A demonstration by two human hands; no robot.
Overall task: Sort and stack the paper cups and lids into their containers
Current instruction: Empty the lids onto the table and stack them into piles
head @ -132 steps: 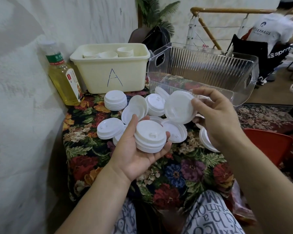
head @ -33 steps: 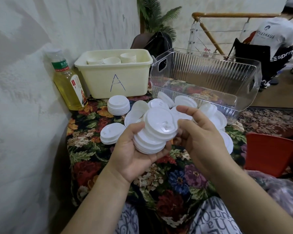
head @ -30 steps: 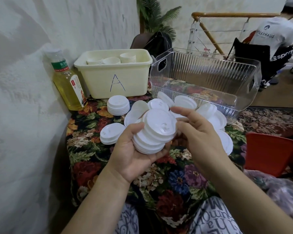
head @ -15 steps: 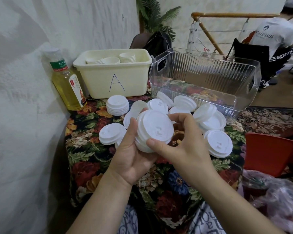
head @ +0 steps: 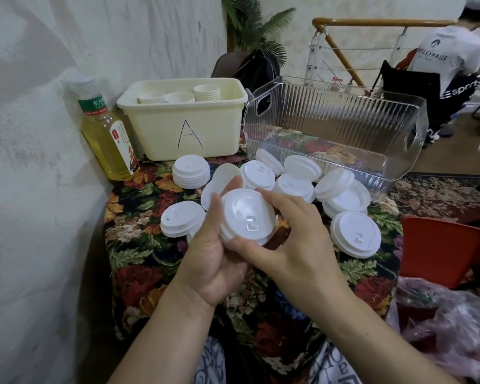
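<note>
Both hands clamped on lid stack (head: 248, 217): left hand (head: 214, 253) cups beneath, right hand (head: 294, 242) pinches rim. Clear bin (head: 336, 115) lies ahead-right, empty; right hand nearer.

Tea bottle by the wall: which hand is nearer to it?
Left. The left hand holds the lid stack on the tea bottle side, though well apart from it. The right hand grips the stack from the far side.
</note>
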